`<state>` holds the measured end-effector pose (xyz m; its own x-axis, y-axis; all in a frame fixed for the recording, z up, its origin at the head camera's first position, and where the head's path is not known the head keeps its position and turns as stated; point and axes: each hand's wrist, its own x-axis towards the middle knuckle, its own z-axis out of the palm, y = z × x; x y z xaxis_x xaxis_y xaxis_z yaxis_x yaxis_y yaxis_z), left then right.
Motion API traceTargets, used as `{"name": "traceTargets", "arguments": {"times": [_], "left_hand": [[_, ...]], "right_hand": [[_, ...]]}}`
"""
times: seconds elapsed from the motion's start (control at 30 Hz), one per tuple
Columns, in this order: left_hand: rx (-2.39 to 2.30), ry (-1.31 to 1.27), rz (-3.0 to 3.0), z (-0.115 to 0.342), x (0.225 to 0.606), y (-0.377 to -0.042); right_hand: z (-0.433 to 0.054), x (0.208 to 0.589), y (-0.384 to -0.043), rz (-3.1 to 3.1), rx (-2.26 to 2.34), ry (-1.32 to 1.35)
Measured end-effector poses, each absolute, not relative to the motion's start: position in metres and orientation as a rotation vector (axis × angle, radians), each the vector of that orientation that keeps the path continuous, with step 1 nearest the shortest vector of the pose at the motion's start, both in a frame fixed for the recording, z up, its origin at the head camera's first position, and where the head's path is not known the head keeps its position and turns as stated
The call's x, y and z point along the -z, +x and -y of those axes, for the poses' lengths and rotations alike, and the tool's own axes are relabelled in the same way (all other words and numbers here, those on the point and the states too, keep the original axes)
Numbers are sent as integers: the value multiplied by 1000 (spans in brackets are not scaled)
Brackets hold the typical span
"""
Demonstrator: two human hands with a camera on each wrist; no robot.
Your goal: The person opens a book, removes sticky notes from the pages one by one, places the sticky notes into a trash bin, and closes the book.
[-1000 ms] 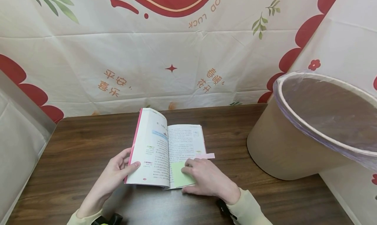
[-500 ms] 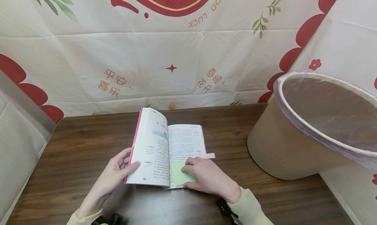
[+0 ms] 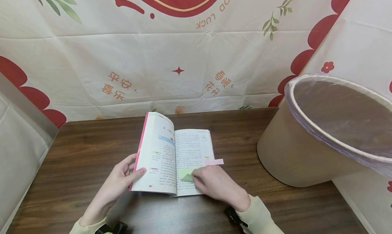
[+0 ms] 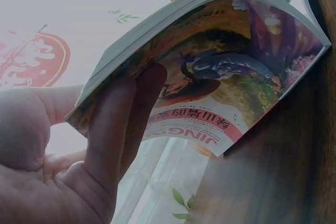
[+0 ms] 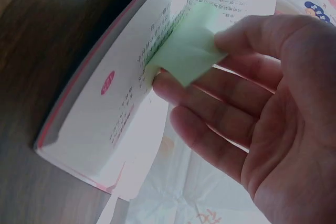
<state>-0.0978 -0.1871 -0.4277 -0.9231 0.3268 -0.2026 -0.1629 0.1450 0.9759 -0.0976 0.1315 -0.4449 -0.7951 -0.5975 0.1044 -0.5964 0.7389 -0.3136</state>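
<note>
An open paperback book (image 3: 193, 144) with a pink cover edge rests on the table, its left half tilted up. My left hand (image 3: 117, 179) grips that raised half, thumb on the page; in the left wrist view its fingers lie against the illustrated cover (image 4: 220, 77). On the lower right page is a light green sticky note (image 3: 184, 174). My right hand (image 3: 217, 184) pinches the note's lower corner between thumb and fingers. The right wrist view shows the green note (image 5: 189, 45) bent up, partly off the page. A pink paper strip (image 3: 213, 162) sticks out past the book's right edge.
A large beige bin (image 3: 303, 149) with a clear plastic liner stands at the right of the brown wooden table (image 3: 92, 142). Behind the table hangs a white printed cloth (image 3: 147, 57) with red and green patterns. A pale panel (image 3: 21, 152) borders the left side.
The right hand's thumb has moved up from the note's lower edge, and the green note's lower part has lifted and folded upward. The left hand and book hold still.
</note>
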Motion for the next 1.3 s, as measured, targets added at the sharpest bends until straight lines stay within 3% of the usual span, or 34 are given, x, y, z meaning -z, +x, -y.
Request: {"name": "traceTargets", "arguments": {"times": [0.83,1.3], "left_hand": [[-1822,153,-2082,186,426,-97],[-1835,141,-2090,186,424,-95]], "right_hand": [[-136,443,-106,-2869,978,-374],[-144,440,-112,-2826,1110,-270]]}}
